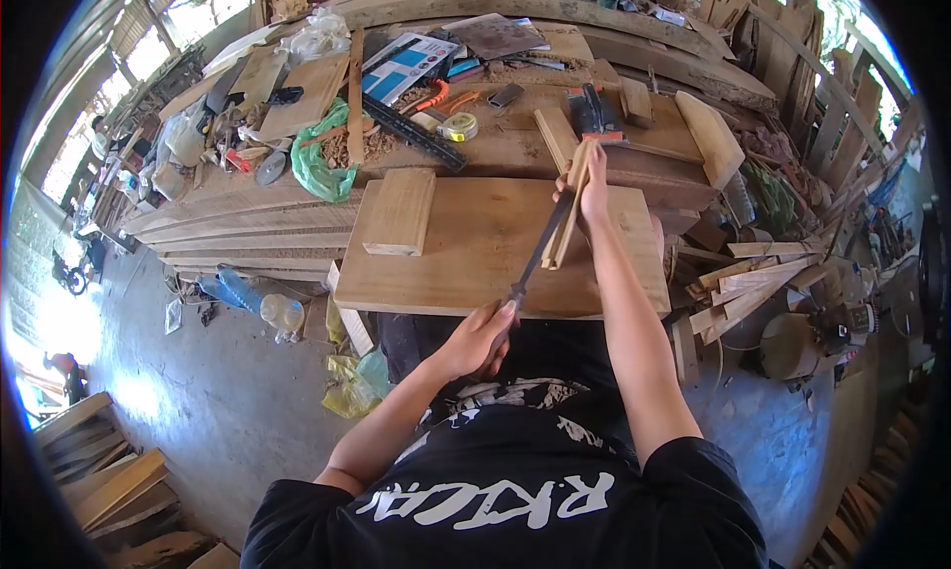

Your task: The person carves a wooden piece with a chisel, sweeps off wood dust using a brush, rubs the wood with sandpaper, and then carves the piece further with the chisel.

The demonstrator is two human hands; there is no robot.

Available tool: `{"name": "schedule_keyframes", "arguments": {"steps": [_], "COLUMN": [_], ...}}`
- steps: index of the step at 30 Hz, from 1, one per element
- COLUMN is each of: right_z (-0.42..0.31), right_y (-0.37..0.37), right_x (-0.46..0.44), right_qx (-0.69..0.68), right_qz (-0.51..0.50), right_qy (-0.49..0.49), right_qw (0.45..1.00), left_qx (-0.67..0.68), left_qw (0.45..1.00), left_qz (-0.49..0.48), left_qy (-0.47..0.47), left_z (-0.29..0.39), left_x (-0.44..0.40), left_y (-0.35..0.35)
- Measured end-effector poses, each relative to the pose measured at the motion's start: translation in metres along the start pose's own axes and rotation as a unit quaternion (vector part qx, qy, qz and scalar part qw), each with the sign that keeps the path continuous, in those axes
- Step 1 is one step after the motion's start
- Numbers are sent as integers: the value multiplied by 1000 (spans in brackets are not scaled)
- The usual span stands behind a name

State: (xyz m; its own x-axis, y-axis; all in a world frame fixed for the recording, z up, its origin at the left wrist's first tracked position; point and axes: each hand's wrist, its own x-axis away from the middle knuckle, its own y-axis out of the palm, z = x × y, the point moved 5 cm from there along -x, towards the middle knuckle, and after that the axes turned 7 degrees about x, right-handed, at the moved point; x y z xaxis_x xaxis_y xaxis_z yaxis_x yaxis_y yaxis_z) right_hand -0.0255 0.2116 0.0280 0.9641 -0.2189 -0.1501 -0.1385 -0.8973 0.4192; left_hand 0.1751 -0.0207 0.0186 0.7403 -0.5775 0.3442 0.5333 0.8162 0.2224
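My left hand (476,343) is closed round the handle of a long, narrow dark file (541,244), which slants up and away to the right. My right hand (592,185) grips thin wooden strips (567,227), held nearly upright and tilted, with the file's far part lying along their left side. Whether the file touches the strips I cannot tell. Both hands are over a wide wooden board (475,262) in front of me. A short wood block (401,212) rests on the board's left part.
Behind the board, stacked timber (248,217) carries a tape measure (458,126), a black slotted bar (411,133), a green plastic bag (325,153) and a dark tool with an orange-red edge (591,113). Wood offcuts (758,282) lie at right. A plastic bottle (282,311) is at lower left.
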Motion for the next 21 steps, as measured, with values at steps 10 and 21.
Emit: {"name": "schedule_keyframes", "arguments": {"steps": [10, 21], "right_z": [-4, 2], "right_y": [3, 1], "right_x": [3, -2], "right_qx": [1, 25], "right_qz": [11, 22], "right_qy": [-3, -14], "right_qw": [1000, 999], "left_qx": [19, 33], "left_qw": [999, 999], "left_qz": [-11, -23], "left_qy": [-29, -12], "left_z": [2, 12], "left_x": [16, -15], "left_y": [-5, -2]}}
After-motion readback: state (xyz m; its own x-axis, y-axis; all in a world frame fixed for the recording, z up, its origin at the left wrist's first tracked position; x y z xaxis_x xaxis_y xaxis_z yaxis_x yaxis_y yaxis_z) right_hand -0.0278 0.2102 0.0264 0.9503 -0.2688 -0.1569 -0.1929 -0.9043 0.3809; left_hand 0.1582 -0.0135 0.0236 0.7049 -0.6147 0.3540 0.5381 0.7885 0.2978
